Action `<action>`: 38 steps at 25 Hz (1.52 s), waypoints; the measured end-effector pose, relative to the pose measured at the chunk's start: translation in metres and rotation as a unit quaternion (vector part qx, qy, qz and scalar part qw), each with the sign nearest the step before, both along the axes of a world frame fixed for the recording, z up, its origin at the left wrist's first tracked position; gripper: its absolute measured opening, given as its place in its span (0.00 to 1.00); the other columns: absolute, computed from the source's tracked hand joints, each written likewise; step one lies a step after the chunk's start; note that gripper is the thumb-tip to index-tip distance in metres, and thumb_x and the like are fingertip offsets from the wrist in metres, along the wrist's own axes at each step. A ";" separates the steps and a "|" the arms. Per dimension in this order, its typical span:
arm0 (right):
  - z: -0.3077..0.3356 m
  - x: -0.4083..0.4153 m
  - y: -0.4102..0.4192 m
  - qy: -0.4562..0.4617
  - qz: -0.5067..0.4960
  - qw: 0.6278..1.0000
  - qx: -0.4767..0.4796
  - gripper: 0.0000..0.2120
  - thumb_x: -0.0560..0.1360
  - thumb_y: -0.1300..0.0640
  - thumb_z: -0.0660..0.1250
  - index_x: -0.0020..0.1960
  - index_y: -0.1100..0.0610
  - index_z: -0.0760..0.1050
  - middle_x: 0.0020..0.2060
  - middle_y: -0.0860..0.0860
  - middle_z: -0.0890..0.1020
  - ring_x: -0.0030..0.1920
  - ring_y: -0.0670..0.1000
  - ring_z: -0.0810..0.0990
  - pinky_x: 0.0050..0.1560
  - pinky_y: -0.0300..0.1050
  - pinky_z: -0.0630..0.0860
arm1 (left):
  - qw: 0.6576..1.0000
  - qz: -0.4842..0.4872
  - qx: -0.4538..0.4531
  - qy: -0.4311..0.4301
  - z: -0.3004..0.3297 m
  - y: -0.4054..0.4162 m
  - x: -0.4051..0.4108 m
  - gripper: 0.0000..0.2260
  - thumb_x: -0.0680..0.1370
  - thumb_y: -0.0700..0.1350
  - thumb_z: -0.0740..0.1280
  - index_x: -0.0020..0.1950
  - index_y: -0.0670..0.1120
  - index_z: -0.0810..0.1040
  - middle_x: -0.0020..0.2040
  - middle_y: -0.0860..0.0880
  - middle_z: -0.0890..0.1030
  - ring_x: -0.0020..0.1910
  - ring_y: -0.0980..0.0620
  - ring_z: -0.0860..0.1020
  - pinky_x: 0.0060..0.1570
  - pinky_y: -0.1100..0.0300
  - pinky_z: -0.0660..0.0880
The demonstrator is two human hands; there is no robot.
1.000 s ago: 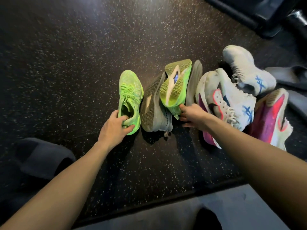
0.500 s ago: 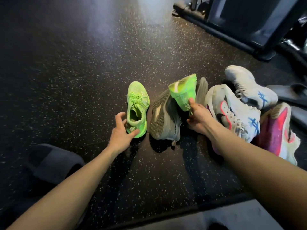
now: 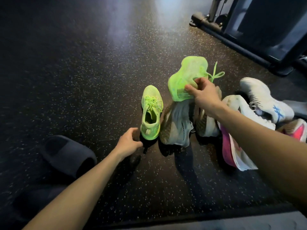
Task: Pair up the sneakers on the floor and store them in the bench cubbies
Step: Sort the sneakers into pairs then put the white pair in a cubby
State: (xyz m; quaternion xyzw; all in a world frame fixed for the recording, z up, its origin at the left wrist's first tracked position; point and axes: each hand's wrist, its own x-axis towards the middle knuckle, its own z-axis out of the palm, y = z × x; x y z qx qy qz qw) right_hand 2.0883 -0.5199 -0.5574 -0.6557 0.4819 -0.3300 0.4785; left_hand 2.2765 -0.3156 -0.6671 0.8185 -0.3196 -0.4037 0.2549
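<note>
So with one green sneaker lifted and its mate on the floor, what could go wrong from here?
1. The right hand pinches the lifted green sneaker only at its collar; it may slip.
2. Its loose lace could snag on the grey sneakers beneath.
3. The open left hand might nudge the floor green sneaker out of line.

This looks like a gym or fitness room. The floor (image 3: 83, 63) is dark rubber matting flecked with pale specks, the kind laid under weights. Beyond the right hand (image 3: 205, 95), far off at the upper right, stands the black steel base of an exercise machine (image 3: 240, 39) (its upright and a cable run out of view). Athletic sneakers (image 3: 265, 100) lie heaped just beside that hand, and a dark slide sandal (image 3: 66, 155) sits near the left hand (image 3: 128, 141).
</note>
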 end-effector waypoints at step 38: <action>-0.046 0.127 0.094 0.399 0.225 0.849 -0.263 0.31 0.70 0.32 0.64 0.58 0.57 0.72 0.53 0.53 0.81 0.55 0.55 0.78 0.61 0.55 0.70 | 0.969 -0.072 -0.004 -0.237 0.040 0.027 0.067 0.28 0.71 0.53 0.73 0.67 0.52 0.67 0.63 0.49 0.70 0.61 0.47 0.73 0.59 0.47 0.74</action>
